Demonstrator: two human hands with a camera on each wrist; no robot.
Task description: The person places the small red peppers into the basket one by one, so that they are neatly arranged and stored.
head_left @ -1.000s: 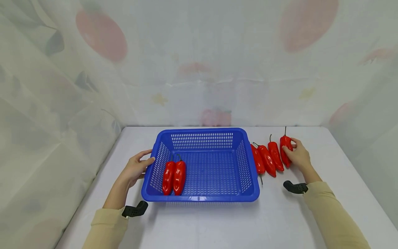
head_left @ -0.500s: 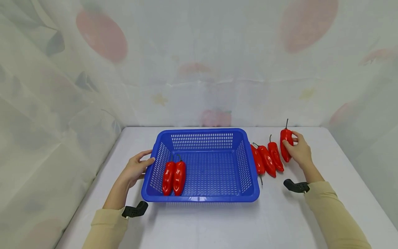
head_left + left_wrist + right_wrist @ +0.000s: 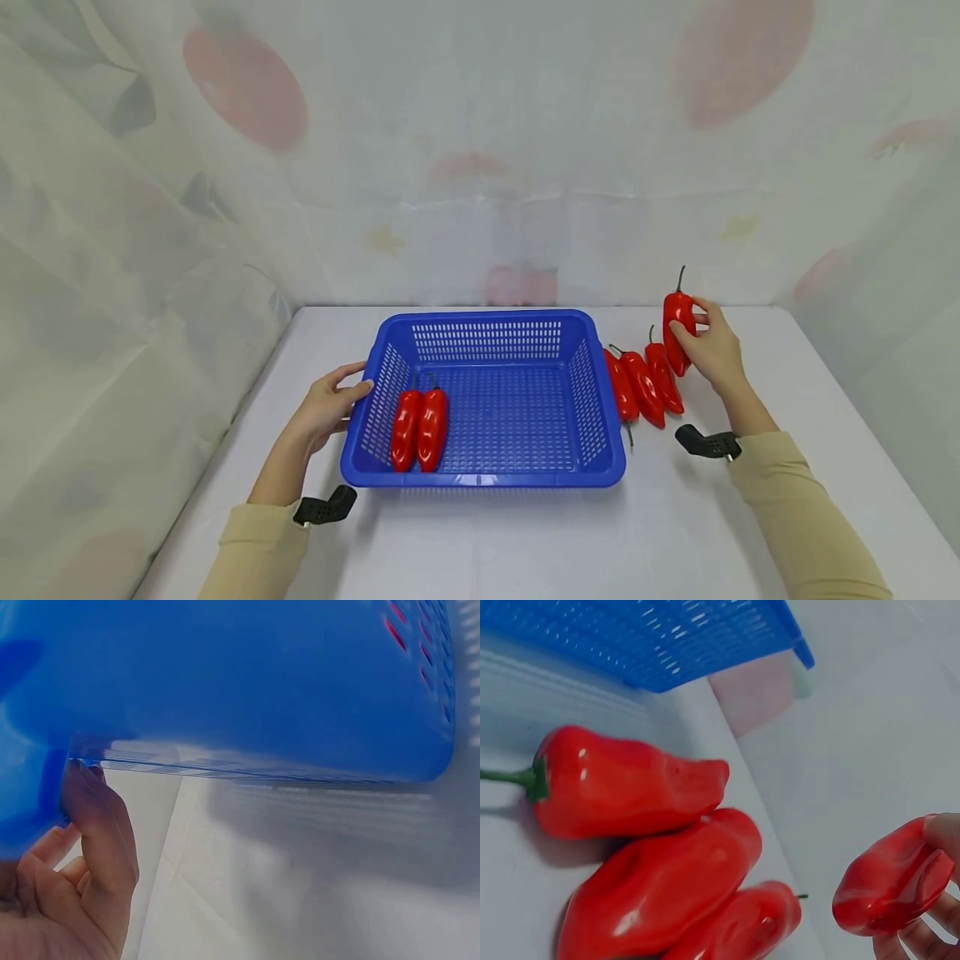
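My right hand [image 3: 715,347] pinches a red pepper [image 3: 677,325] between thumb and fingers, its stem pointing up. In the right wrist view that held pepper [image 3: 889,881] hangs above the table, apart from the others. My left hand [image 3: 327,406] grips the left rim of a blue plastic basket [image 3: 480,480], thumb over the edge and fingers outside and below. Inside the basket, at its left, lie two red peppers [image 3: 432,429] side by side. Close to the basket's right wall, three red peppers [image 3: 642,387] rest on the table in a slanted row.
A white table [image 3: 480,542] carries everything. Behind it and along the sides hangs a pale cloth [image 3: 480,233] with a faint fruit print. Black wrist devices sit on both sleeves [image 3: 802,508].
My right hand has lifted its pepper off the table, up and slightly left, over the end of the row. The left hand and the basket stay in place.
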